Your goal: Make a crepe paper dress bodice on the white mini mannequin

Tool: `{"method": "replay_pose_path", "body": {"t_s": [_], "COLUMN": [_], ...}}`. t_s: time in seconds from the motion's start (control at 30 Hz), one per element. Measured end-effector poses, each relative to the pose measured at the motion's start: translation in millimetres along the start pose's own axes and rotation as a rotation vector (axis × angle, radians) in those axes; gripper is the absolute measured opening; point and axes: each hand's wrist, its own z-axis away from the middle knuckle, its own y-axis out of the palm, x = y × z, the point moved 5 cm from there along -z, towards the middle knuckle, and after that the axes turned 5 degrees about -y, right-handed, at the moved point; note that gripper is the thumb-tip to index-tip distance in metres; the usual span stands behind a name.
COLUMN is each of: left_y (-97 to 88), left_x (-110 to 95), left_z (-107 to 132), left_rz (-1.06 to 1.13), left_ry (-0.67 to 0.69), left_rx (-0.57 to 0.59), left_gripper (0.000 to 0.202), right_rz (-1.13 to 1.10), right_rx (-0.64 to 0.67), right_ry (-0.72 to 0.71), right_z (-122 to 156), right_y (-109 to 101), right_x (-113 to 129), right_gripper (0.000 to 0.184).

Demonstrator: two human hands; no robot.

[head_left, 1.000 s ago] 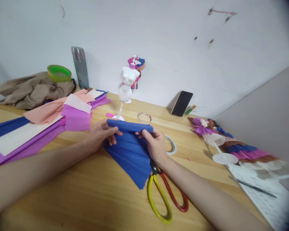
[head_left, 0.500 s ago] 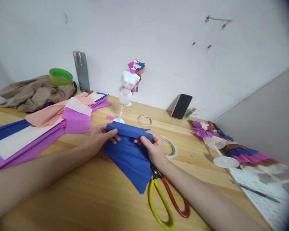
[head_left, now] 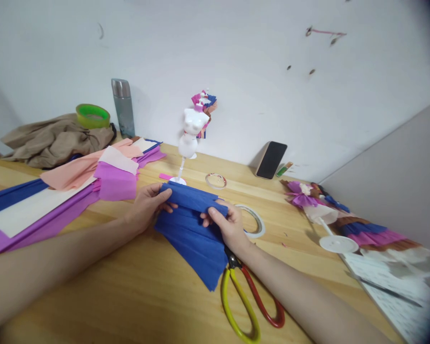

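**Two-Handed Pinch on Pleated Blue Paper**

Clamped at both ends of its folded top edge: pleated blue crepe paper [head_left: 197, 239]. At the left end, pinched by the left hand [head_left: 148, 205], thumb on the near face, fingers curled over the fold. At the right end, pinched by the right hand [head_left: 225, 222], thumb on top of the fold, fingers tucked beneath. Both grips closed firmly on the paper.

Located at the middle of the wooden table [head_left: 129, 286], fanned out toward the near side, with the near corner lying flat on the wood. Top fold lifted slightly and sloped down to the right.

Just near of the right wrist: scissors [head_left: 247, 301] with one yellow and one red handle loop, blades hidden under the paper and the hand. Just right of the right hand: a white tape ring [head_left: 260, 224], lying flat. Farther back: a smaller clear tape ring [head_left: 215, 180]. To its left, upright on a stand, just beyond the far edge of the paper: a white mannequin bust [head_left: 189, 136].

To the left: stacked crepe sheets [head_left: 116, 181] in purple, peach, white and blue. At far left: a brown cloth [head_left: 50, 141] with a green tape roll [head_left: 92, 116] on top, and beside it a metal flask [head_left: 123, 109], upright by the wall. At far right of centre: a phone [head_left: 271, 160] leaning against the wall. At right: a dressed doll form [head_left: 318, 200] lying on its side. At the near right edge: a printed sheet [head_left: 397, 291].
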Motion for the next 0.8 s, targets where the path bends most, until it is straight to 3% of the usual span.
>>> {"method": "replay_pose_path", "body": {"t_s": [0.3, 0.5, 0.8], "left_y": [-0.8, -4.7, -4.8], "left_x": [0.6, -0.9, -0.9], "left_z": [2.2, 1.3, -1.1], "left_rz": [-0.067, -0.070, -0.080], "left_ry": [0.031, 0.045, 0.028], "left_rx": [0.021, -0.057, -0.049], "left_gripper": [0.036, 0.034, 0.031], "right_rz": [0.039, -0.050, -0.111], "right_rx": [-0.062, -0.186, -0.197], "right_ry": [0.035, 0.091, 0.090], "right_z": [-4.5, -7.9, -9.9], "right_y": [1.8, -3.1, -5.4], "right_x": [6.2, 0.3, -2.3], "right_gripper": [0.027, 0.022, 0.026]}}
